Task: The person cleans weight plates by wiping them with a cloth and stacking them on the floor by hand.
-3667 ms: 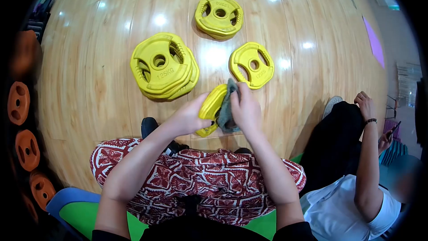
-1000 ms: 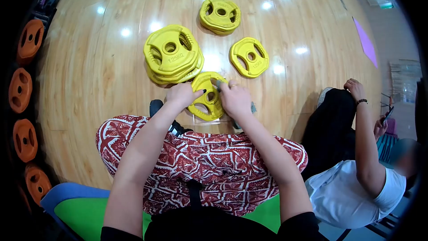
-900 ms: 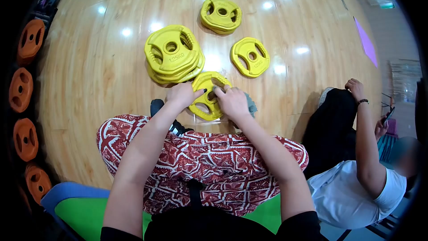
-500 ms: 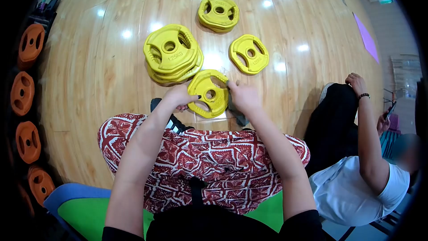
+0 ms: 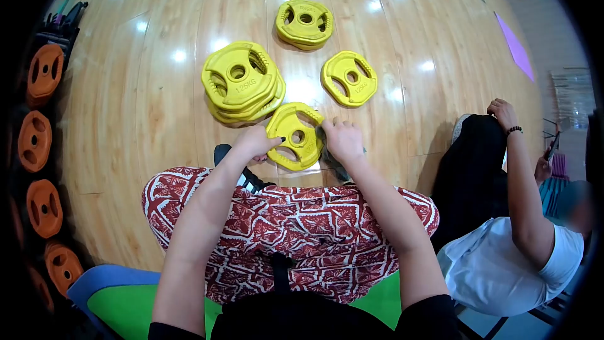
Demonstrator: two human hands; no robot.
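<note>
A yellow weight plate (image 5: 309, 143) is tilted up in front of my crossed legs, held at both sides. My left hand (image 5: 253, 143) grips its left edge, thumb on the face and fingers partly hidden behind. On the right edge, my right hand (image 5: 344, 141) is closed with its fingers curled at the rim. Just beyond my left hand stands a pile of yellow plates (image 5: 242, 96), the top one marked 1.25KG. Farther out lies a smaller stack of yellow plates (image 5: 304, 33), and a single yellow plate (image 5: 363, 90) rests to the right.
Orange weight plates (image 5: 44, 208) line a rack along the left side. A person in a white shirt (image 5: 503, 271) sits close on my right, holding a phone (image 5: 552, 149). A green and blue mat (image 5: 119, 299) is beneath me on the wooden floor (image 5: 157, 88). A purple sheet (image 5: 514, 47) lies far right.
The view has shifted slightly. Both hands keep hold of the yellow plate, and my right hand's fingers sit a little lower on its edge. The other plates stay put.
</note>
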